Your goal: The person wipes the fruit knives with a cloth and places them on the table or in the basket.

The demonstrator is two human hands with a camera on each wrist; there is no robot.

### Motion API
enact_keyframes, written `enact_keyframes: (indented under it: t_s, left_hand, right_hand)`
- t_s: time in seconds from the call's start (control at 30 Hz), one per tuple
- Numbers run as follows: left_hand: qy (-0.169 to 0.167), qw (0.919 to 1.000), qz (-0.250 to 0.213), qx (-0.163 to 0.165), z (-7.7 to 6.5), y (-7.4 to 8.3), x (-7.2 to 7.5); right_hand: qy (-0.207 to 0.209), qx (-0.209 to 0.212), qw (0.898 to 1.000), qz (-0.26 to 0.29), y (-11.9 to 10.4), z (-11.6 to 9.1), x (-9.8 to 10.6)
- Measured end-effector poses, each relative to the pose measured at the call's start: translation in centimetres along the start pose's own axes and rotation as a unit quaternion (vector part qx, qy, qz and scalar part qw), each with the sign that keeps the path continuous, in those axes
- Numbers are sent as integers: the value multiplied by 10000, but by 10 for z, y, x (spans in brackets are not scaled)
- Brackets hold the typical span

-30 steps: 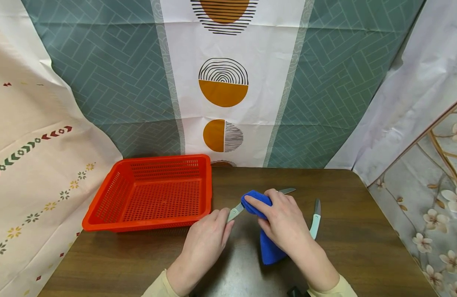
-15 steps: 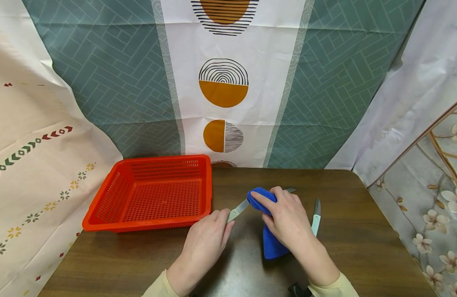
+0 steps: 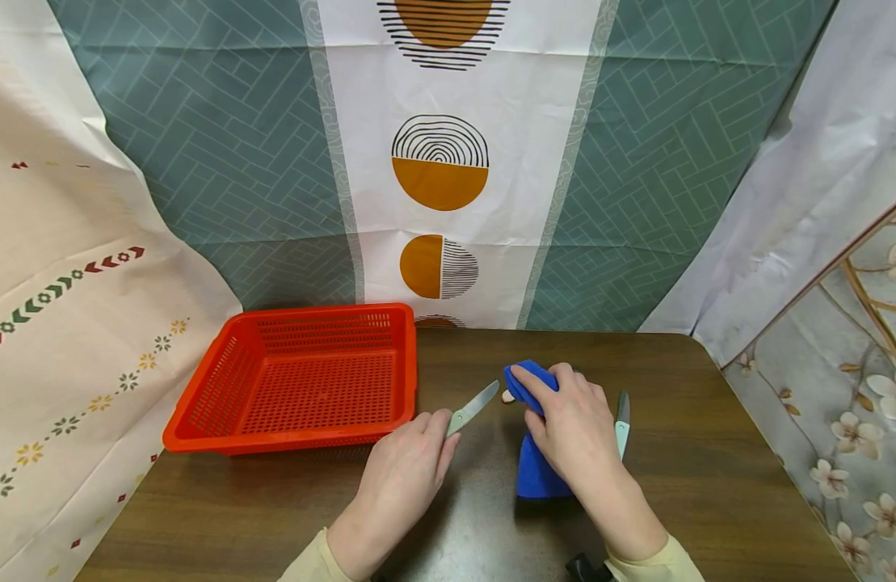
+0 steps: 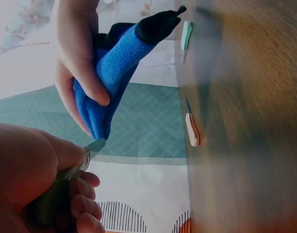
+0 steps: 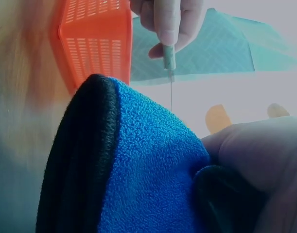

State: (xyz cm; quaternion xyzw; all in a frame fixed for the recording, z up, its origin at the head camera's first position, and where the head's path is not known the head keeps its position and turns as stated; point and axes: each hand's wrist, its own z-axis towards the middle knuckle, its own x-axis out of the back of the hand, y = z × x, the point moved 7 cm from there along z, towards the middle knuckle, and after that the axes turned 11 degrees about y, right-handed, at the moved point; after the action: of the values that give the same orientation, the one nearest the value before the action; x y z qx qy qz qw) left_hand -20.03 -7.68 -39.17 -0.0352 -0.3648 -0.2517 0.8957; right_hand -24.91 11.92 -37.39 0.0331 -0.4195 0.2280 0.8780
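My left hand grips the pale green handle of a knife, its bare blade slanting up and right. A round rivet shows on that handle in the left wrist view. My right hand pinches a folded blue cloth with a dark edge, the loose part hanging below the palm. In the head view the cloth is just right of the blade tip; from the left wrist its lower fold overlaps the blade's end. Seen from the right wrist, the cloth fills the foreground and the thin blade points toward it.
A red plastic basket stands on the wooden table, left of the hands. Right of the right hand lies a mint-handled knife. Another knife, with a pale pinkish handle, lies behind the cloth. Patterned fabric hangs around the table.
The right hand has drawn the cloth along the blade, up and to the right, and off its tip in the head view, baring the blade. The left hand has stayed in place.
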Motion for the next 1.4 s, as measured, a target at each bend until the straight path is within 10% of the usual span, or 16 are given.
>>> enact_keyframes:
  t_s: [0.67, 1.4]
  left_hand:
    - [-223, 9997, 65, 57, -2, -1, -4]
    - [-190, 9998, 35, 26, -1, 0, -3]
  right_hand:
    - [-157, 1151, 9927, 321, -46, -6, 6]
    - [-199, 1141, 9929, 262, -39, -5, -1]
